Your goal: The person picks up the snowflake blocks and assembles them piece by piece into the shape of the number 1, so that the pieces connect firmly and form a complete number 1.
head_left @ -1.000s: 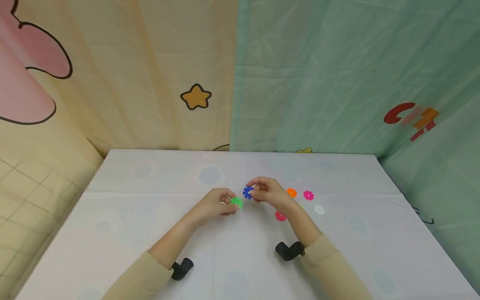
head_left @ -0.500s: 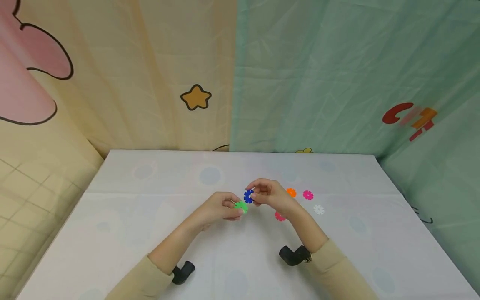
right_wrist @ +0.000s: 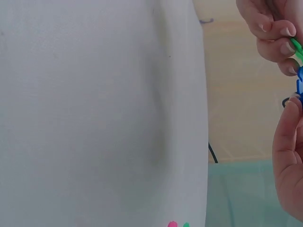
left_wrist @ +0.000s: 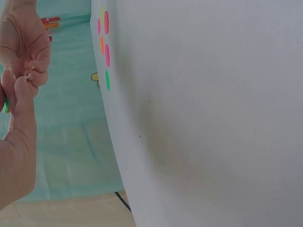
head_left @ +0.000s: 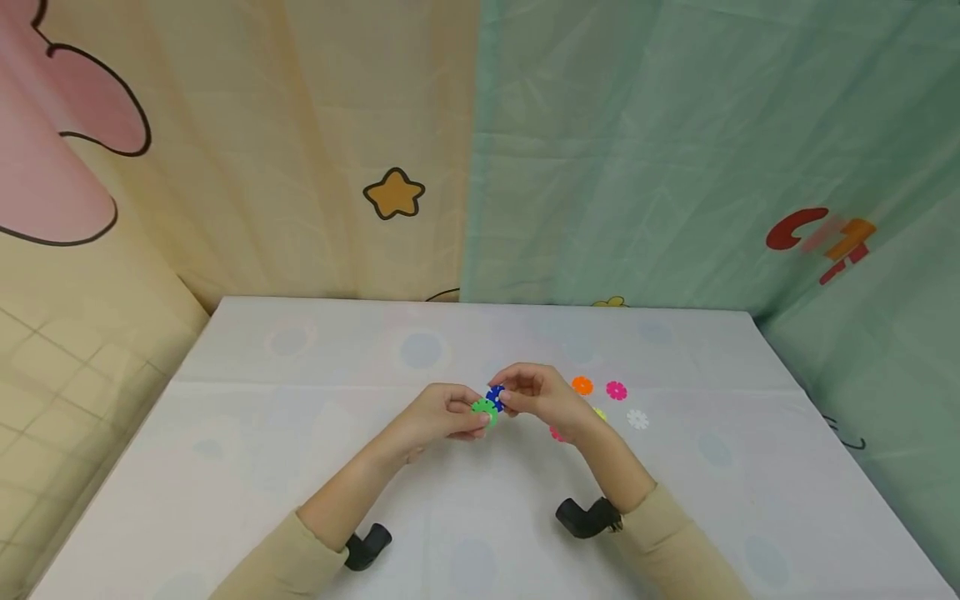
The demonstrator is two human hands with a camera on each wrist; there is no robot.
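Observation:
Over the middle of the table, my left hand (head_left: 446, 414) pinches a green notched building disc (head_left: 486, 408) between thumb and fingers. My right hand (head_left: 546, 396) pinches a blue notched building disc (head_left: 495, 397) the same way. The two discs meet edge to edge, the green one nearer to me and overlapping the blue in the head view. Whether their slots interlock cannot be told. In the right wrist view, the green disc (right_wrist: 298, 48) and the blue disc (right_wrist: 299, 86) are cut by the frame edge. Fingers hide most of both discs in the left wrist view.
Beside my right forearm, several loose discs lie on the white table (head_left: 300, 467): orange (head_left: 582, 385), pink (head_left: 617, 391), white (head_left: 637, 419), and partly covered yellow (head_left: 600, 413) and red (head_left: 557, 433) ones. A green disc (left_wrist: 107, 80) also lies there. Curtains hang behind the table.
My left hand has moved right with the green disc, and the right hand has dropped slightly with the blue one. The discs, apart before, are now touching or overlapping.

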